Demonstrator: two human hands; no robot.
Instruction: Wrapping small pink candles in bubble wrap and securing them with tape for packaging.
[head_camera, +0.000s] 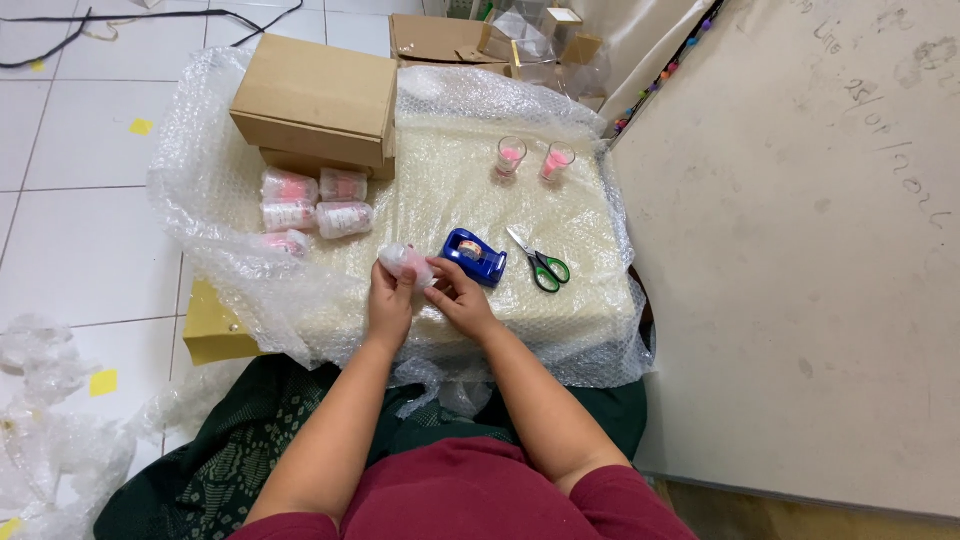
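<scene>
Near the front edge of the bubble-wrap-covered table (590, 330), the left hand (388, 300) and right hand (462, 297) both grasp a bubble-wrapped small glass (405, 262). Wrapping looks nearly closed. Sealing it calls for tape from the blue tape dispenser (475, 256) just beside the right hand.

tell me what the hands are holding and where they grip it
Both hands hold one small bubble-wrapped item: the left hand grips its underside and near end, while the right hand pinches its right side, beside the blue tape dispenser.

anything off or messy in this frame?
Nothing damaged or spilled. Loose crumpled bubble wrap lies scattered on the floor at left. On the bench, wrapped glasses lie on their sides; two unwrapped pink glasses stand upright. Scissors lie beside the tape dispenser.
</scene>
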